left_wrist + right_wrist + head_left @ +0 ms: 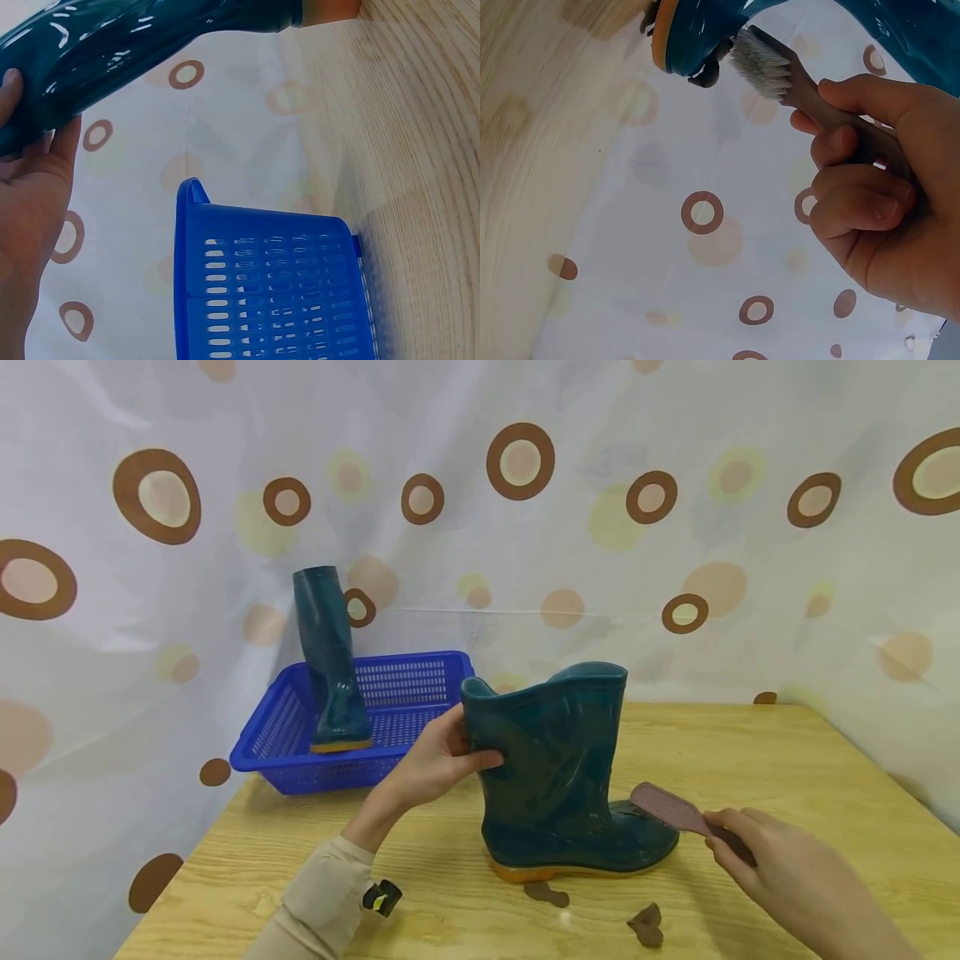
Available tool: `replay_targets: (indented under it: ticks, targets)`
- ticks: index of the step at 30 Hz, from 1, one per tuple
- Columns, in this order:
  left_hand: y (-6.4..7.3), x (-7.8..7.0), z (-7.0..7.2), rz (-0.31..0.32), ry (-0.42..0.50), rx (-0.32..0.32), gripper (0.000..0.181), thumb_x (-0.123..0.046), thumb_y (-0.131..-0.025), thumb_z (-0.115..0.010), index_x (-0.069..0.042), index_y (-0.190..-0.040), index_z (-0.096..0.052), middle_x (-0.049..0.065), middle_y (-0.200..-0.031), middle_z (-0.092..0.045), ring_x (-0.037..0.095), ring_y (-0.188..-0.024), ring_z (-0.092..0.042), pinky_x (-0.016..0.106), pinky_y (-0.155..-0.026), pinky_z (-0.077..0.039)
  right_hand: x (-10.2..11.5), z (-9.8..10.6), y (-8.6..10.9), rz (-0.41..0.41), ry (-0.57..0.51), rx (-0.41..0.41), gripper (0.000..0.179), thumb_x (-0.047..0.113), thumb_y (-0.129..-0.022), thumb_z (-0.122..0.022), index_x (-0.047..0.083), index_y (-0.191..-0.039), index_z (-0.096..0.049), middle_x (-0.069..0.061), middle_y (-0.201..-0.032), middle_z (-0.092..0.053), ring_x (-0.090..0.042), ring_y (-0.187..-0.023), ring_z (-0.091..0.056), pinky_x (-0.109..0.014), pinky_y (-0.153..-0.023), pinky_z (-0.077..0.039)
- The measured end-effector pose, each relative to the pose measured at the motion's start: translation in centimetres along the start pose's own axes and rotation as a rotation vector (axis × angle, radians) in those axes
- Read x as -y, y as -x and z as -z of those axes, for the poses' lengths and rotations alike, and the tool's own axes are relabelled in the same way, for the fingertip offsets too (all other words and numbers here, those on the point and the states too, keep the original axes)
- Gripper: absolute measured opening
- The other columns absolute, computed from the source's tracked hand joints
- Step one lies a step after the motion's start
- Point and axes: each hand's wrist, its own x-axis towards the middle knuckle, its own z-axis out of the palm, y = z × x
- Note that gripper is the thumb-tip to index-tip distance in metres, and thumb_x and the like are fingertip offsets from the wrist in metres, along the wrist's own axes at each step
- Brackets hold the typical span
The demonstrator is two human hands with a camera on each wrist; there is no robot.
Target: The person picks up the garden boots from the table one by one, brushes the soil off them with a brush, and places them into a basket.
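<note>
A dark teal rubber boot with a yellow-orange sole stands upright on the table, toe to the right. My left hand grips its shaft at the back, thumb on the near side. In my right hand is a brown scrubbing brush, its handle wrapped by curled fingers. The pale bristles face the boot's toe, where dark brown clumps cling; the right wrist view shows the bristle tip at or very near them.
Behind on the left, a blue plastic basket holds a second teal boot, standing upright. Brown flat pieces lie on the wooden table in front of the boot. A patterned sheet hangs behind.
</note>
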Motion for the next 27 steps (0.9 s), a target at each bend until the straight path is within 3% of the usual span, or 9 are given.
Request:
replay_targets:
  ticks: [7,13,20,24,27]
  targets:
    - [0.0,0.0,0.0,0.02,0.013,-0.004,0.046,-0.002,-0.093,-0.066,-0.003,-0.136,-0.048,0.023,-0.123,-0.063,0.028,-0.108,-0.068,0.038,-0.091,-0.059,-0.6,0.2,0.2,-0.022,0.01,-0.045,0.02,0.019,-0.089,-0.073,0.007,-0.105,-0.072,-0.003,-0.094,-0.072,-0.013,-0.075,-0.064,-0.031,-0.058,-0.051]
    - [-0.1,0.1,0.1,0.022,0.008,-0.003,0.046,-0.002,-0.093,-0.066,-0.003,-0.135,-0.049,0.022,-0.122,-0.064,0.029,-0.108,-0.068,0.038,-0.091,-0.059,-0.7,0.6,0.4,-0.045,-0.028,-0.075,0.021,0.022,-0.091,-0.071,0.01,-0.108,-0.072,0.005,-0.084,-0.067,-0.001,-0.065,-0.05,-0.025,-0.054,-0.042]
    - [-0.2,0.1,0.0,0.015,0.0,-0.005,0.045,-0.001,-0.093,-0.066,-0.003,-0.134,-0.049,0.023,-0.122,-0.064,0.03,-0.107,-0.068,0.037,-0.09,-0.059,0.1,1.0,0.2,-0.078,-0.135,0.02,0.024,0.027,-0.094,-0.069,0.011,-0.111,-0.071,0.01,-0.079,-0.065,0.004,-0.06,-0.047,-0.022,-0.053,-0.042]
    - [-0.1,0.1,-0.1,0.024,0.003,-0.005,0.046,-0.002,-0.093,-0.066,-0.003,-0.135,-0.049,0.022,-0.123,-0.063,0.03,-0.108,-0.068,0.037,-0.091,-0.059,0.2,0.8,0.1,-0.044,-0.144,0.056,0.023,0.026,-0.093,-0.07,0.012,-0.112,-0.07,0.012,-0.084,-0.068,0.007,-0.063,-0.051,-0.021,-0.054,-0.045]
    - [0.0,0.2,-0.1,0.023,0.002,-0.005,0.046,-0.001,-0.093,-0.066,-0.003,-0.135,-0.049,0.022,-0.123,-0.064,0.031,-0.108,-0.068,0.037,-0.091,-0.059,0.4,0.5,-0.1,-0.004,-0.122,0.04,0.023,0.025,-0.092,-0.071,0.014,-0.112,-0.071,0.013,-0.085,-0.068,0.009,-0.064,-0.051,-0.021,-0.054,-0.045]
